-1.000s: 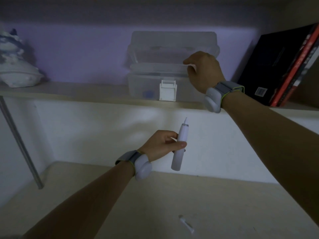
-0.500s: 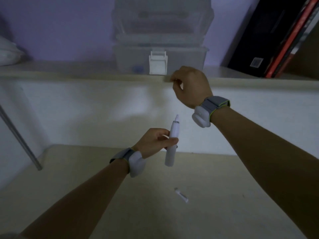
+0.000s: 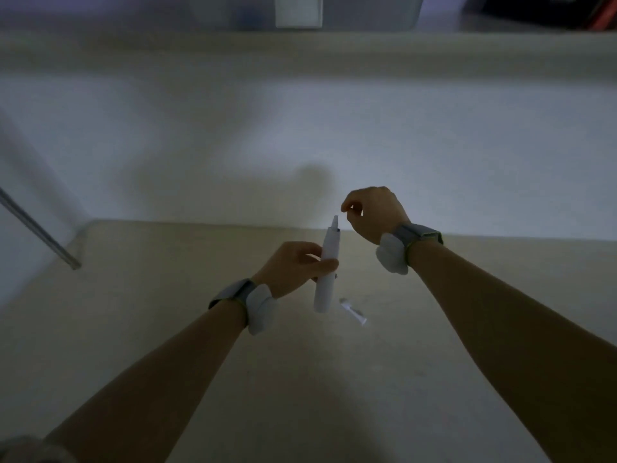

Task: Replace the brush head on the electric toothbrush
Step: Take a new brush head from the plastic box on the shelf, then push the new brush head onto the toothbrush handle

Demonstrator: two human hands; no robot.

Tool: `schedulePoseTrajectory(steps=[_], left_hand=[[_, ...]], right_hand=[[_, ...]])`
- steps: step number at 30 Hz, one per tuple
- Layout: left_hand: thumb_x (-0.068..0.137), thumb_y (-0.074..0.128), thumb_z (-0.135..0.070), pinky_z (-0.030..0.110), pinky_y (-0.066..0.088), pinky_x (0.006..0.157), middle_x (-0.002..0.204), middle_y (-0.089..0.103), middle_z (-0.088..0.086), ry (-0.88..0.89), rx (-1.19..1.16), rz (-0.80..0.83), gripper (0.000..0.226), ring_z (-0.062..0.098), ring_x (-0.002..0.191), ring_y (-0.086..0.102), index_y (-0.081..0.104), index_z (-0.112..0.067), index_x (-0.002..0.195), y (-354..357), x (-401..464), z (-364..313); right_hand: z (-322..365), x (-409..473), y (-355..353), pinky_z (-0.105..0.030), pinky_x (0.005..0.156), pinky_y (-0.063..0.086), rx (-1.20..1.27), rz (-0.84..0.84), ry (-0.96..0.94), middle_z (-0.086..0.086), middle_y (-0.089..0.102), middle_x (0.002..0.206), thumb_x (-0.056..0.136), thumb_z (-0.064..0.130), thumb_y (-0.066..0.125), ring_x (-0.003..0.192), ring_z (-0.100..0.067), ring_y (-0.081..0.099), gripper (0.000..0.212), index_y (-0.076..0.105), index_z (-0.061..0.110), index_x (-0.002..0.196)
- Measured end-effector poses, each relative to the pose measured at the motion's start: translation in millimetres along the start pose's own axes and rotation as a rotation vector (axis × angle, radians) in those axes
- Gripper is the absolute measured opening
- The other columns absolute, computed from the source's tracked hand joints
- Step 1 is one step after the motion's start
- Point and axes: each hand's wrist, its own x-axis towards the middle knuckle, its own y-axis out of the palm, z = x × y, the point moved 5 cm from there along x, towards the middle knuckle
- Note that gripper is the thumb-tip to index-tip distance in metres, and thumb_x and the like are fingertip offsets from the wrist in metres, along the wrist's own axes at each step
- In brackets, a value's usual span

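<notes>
We hold the toothbrush [image 3: 325, 274] in our left hand [image 3: 293, 267], fingers and thumb wrapped around the middle of its white body. It stands nearly upright above the table [image 3: 167, 329], its narrow bare tip pointing up and tilted slightly to the right.

Our right hand [image 3: 372, 212] hovers just right of that tip, thumb and forefinger pinched close together. The light is dim and we cannot tell whether anything sits between them, nor whether they touch the tip.

A small white brush head [image 3: 353, 311] lies flat on the table, just right of the toothbrush's lower end and apart from both hands.

Both wrists carry grey bands with white pods. At the top edge a shelf [image 3: 300, 48] holds a clear box [image 3: 367, 11] with a white latch.
</notes>
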Motion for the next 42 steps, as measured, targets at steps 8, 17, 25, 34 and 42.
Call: schedulePoseTrajectory(steps=[8, 17, 25, 34, 42], left_hand=[[0.081, 0.067, -0.028, 0.029, 0.053, 0.074, 0.093, 0.074, 0.015, -0.121, -0.043, 0.027, 0.024, 0.028, 0.088, 0.071, 0.068, -0.007, 0.092, 15, 1, 57], [0.081, 0.066, -0.028, 0.025, 0.053, 0.07, 0.087, 0.074, 0.01, -0.142, -0.066, 0.039, 0.017, 0.025, 0.084, 0.071, 0.069, -0.013, 0.088, 20, 3, 88], [0.081, 0.067, -0.025, 0.015, 0.051, 0.061, 0.084, 0.073, 0.009, -0.169, -0.104, 0.031, 0.006, 0.021, 0.076, 0.07, 0.068, -0.02, 0.08, 27, 3, 106], [0.083, 0.065, -0.026, 0.031, 0.052, 0.073, 0.096, 0.073, 0.02, -0.214, -0.075, 0.041, 0.023, 0.031, 0.088, 0.07, 0.069, -0.006, 0.094, 30, -1, 119], [0.083, 0.065, -0.024, 0.039, 0.056, 0.081, 0.098, 0.072, 0.021, -0.189, -0.069, 0.039, 0.022, 0.033, 0.09, 0.069, 0.068, -0.005, 0.094, 28, -2, 108]], right_hand=[[-50, -25, 104, -0.038, 0.078, 0.057, -0.014, 0.278, 0.148, -0.013, 0.072, 0.101, 0.086, 0.011, 0.05, 0.088, -0.032, 0.066, 0.023, 0.073, 0.014, 0.093], [-86, -55, 178, -0.038, 0.065, 0.056, -0.128, 0.6, 0.289, -0.017, 0.071, 0.088, 0.089, 0.04, 0.051, 0.072, -0.032, 0.066, 0.039, 0.069, 0.006, 0.093], [-96, -64, 205, -0.026, 0.043, 0.032, -0.218, 0.623, 0.332, -0.004, 0.045, 0.056, 0.091, 0.014, 0.05, 0.048, -0.019, 0.045, 0.012, 0.055, 0.012, 0.08], [-98, -69, 220, -0.035, 0.069, 0.039, -0.251, 0.623, 0.315, -0.019, 0.065, 0.108, 0.095, 0.008, 0.043, 0.091, -0.033, 0.062, 0.024, 0.057, 0.004, 0.114], [-94, -62, 198, -0.027, 0.043, 0.033, -0.226, 0.572, 0.331, -0.005, 0.047, 0.063, 0.095, 0.011, 0.04, 0.051, -0.019, 0.044, 0.023, 0.057, 0.003, 0.108]])
